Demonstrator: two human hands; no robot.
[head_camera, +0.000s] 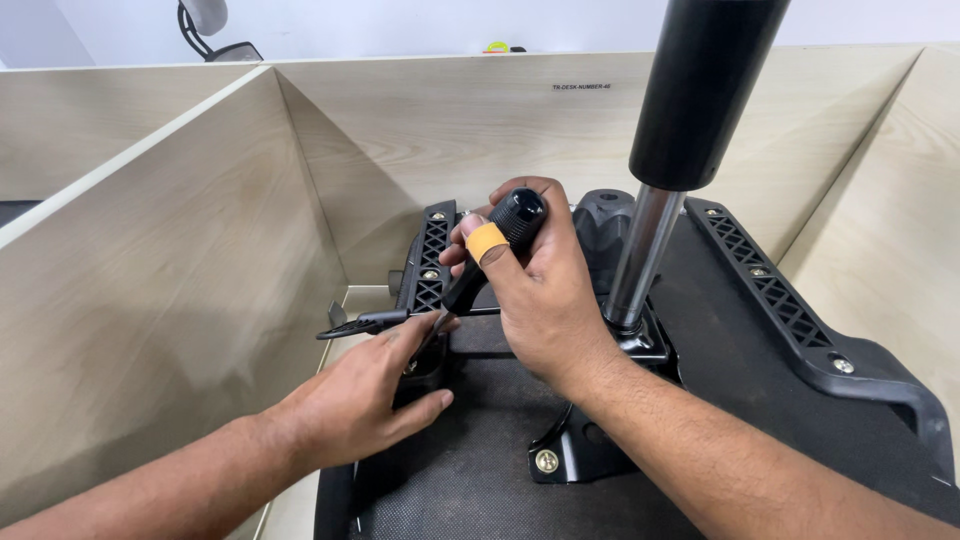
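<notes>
Small dark label strip (580, 87) top centre on partition wall (450, 130). Right hand (535, 290) fisted round screwdriver (495, 250); left hand (375, 395) spread, probably steadying its tip, hard against left wall.

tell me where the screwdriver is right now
In the head view the screwdriver sits centre frame, gripped by the right hand, just left of the gas lift column, its tip angled down toward the left hand.
</notes>
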